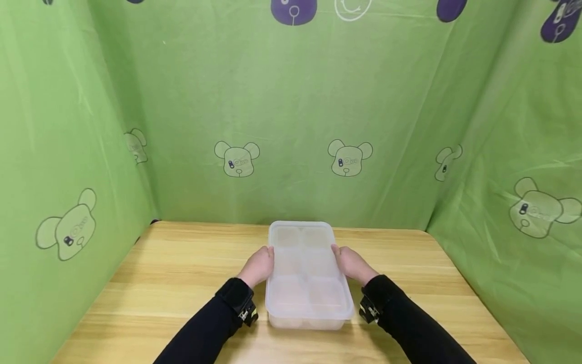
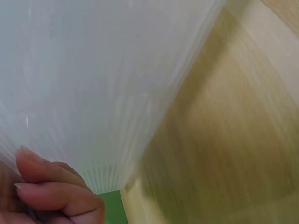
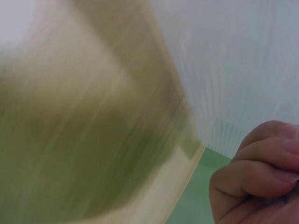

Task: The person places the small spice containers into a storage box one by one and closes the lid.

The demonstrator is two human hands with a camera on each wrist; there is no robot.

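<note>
A translucent plastic food container [image 1: 305,273] with a frosted lid is at the middle of the table, its long side running away from me. Through the lid several pale compartments show faintly; what they hold is too blurred to tell. My left hand [image 1: 259,265] grips the container's left side, thumb at the lid's edge. On the opposite side my right hand [image 1: 352,263] holds it in the same way. Curled fingers [image 2: 56,186] press against the ribbed wall in the left wrist view, and curled fingers [image 3: 261,158] do likewise in the right wrist view.
The container is over a light wood-grain table [image 1: 191,278]. Green cloth [image 1: 291,101] printed with bear heads hangs behind the table and along both sides. Black sleeves with wrist cameras cover both forearms.
</note>
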